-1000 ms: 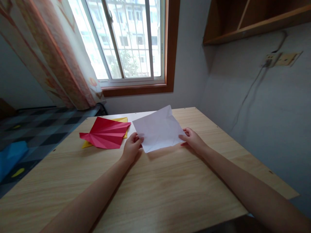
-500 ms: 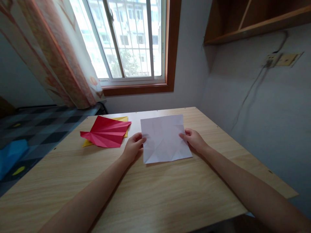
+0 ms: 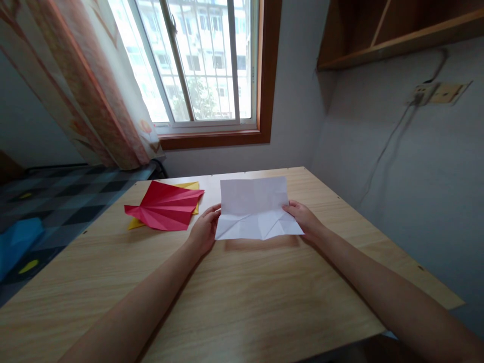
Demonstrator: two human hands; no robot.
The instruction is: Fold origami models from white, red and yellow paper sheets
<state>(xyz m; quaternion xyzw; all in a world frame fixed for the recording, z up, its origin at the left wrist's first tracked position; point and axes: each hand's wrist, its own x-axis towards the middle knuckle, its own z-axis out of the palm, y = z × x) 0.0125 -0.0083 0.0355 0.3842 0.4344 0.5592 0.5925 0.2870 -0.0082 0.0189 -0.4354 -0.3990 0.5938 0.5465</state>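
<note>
A creased white sheet of paper (image 3: 256,207) is held over the wooden table (image 3: 242,297), its near edge lifted so a shadow falls beneath it. My left hand (image 3: 204,229) pinches the sheet's left edge. My right hand (image 3: 302,218) grips its right edge. Both arms reach in from the bottom of the view.
A pleated red paper (image 3: 162,209) lies on a yellow sheet (image 3: 191,187) at the table's far left. Behind are a window (image 3: 196,60), a patterned curtain (image 3: 83,85), a wall shelf (image 3: 393,30) and a socket with a cable (image 3: 423,93). A checkered bed (image 3: 56,201) is at left.
The white sheet turned from a skewed angle to square with the table. Its near edge has now risen off the table as both hands tilt it.
</note>
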